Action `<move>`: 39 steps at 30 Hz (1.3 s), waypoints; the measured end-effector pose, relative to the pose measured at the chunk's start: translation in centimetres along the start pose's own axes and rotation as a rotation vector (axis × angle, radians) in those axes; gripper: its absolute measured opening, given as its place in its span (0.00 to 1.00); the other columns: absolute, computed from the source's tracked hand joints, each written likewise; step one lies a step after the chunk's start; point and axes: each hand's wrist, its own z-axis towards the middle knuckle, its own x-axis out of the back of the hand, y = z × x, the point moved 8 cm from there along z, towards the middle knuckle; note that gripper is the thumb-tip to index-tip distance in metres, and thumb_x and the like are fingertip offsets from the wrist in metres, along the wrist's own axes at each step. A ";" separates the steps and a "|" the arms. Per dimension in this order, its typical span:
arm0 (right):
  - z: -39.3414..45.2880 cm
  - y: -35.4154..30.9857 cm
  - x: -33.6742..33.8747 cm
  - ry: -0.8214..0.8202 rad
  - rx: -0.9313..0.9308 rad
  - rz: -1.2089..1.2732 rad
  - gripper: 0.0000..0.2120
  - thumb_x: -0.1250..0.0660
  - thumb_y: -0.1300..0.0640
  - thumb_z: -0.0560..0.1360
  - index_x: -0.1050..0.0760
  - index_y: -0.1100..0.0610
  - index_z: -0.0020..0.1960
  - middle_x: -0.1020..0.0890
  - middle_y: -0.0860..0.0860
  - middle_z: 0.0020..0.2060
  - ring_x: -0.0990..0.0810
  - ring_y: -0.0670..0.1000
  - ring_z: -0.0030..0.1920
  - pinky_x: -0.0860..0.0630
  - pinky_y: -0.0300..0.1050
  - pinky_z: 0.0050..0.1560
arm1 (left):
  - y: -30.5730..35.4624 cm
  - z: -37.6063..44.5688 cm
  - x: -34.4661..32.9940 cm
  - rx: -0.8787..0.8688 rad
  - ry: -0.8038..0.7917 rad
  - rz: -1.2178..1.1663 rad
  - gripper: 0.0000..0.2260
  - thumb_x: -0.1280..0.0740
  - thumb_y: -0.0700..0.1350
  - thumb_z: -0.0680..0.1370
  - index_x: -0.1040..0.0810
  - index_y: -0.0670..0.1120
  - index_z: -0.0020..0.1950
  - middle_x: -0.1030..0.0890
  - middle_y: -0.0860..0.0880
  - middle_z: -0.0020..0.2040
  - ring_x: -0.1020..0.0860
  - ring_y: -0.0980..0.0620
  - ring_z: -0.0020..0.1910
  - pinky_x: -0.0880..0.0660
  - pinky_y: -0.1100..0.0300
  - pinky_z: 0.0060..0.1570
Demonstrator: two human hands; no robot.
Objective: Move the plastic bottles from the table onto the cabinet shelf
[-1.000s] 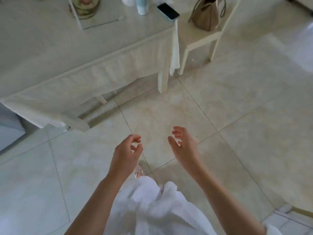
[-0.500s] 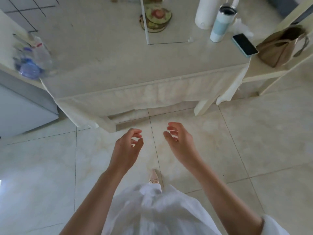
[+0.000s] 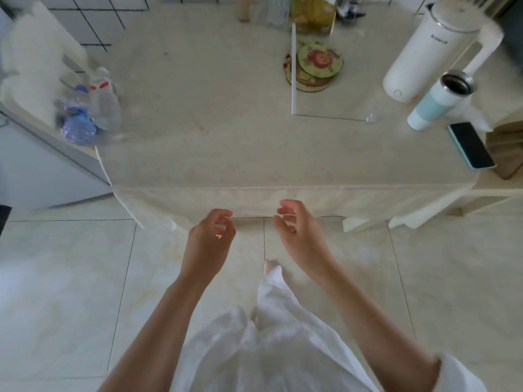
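Note:
Clear plastic bottles (image 3: 85,111), some with blue caps and red labels, lie bunched at the far left where the table (image 3: 226,154) meets a grey-white cabinet (image 3: 42,165); motion blur hides which surface they rest on. My left hand (image 3: 210,244) and my right hand (image 3: 300,236) hang side by side just in front of the table's front edge, over the floor. Both have loosely curled fingers and hold nothing. The bottles are well up and to the left of my left hand.
On the table's right side stand a white kettle (image 3: 433,49), a light-blue tumbler (image 3: 438,100) and a phone (image 3: 471,144). Round coasters (image 3: 314,66) and a clear sheet (image 3: 328,100) sit mid-table. A brown bag (image 3: 506,148) shows at the right edge. Tiled floor lies below.
The view has swung up and left, so the table is now square ahead and closer. The bottles have come into sight at the left. Both hands stay empty.

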 end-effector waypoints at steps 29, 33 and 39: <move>24.7 -20.4 -24.5 -0.396 0.127 -0.079 0.16 0.34 0.57 0.77 0.27 0.60 0.63 0.21 0.52 0.54 0.22 0.49 0.54 0.26 0.44 0.60 | -10.6 25.5 22.8 0.261 0.338 -0.018 0.09 0.34 0.40 0.76 0.20 0.46 0.55 0.17 0.49 0.45 0.21 0.51 0.40 0.31 0.62 0.41; 27.1 -23.2 -29.3 -0.388 0.083 -0.083 0.16 0.34 0.56 0.77 0.27 0.59 0.63 0.19 0.53 0.55 0.21 0.50 0.53 0.26 0.41 0.57 | -13.6 29.9 26.2 0.285 0.287 0.023 0.09 0.34 0.40 0.76 0.20 0.46 0.55 0.17 0.47 0.47 0.19 0.47 0.44 0.30 0.61 0.43; 31.4 -25.3 -34.1 -0.391 -0.015 -0.117 0.17 0.35 0.55 0.77 0.26 0.60 0.64 0.19 0.52 0.55 0.20 0.50 0.55 0.32 0.34 0.48 | -16.2 36.1 28.6 0.300 0.280 0.127 0.14 0.33 0.38 0.73 0.22 0.43 0.59 0.22 0.42 0.57 0.24 0.40 0.55 0.27 0.52 0.54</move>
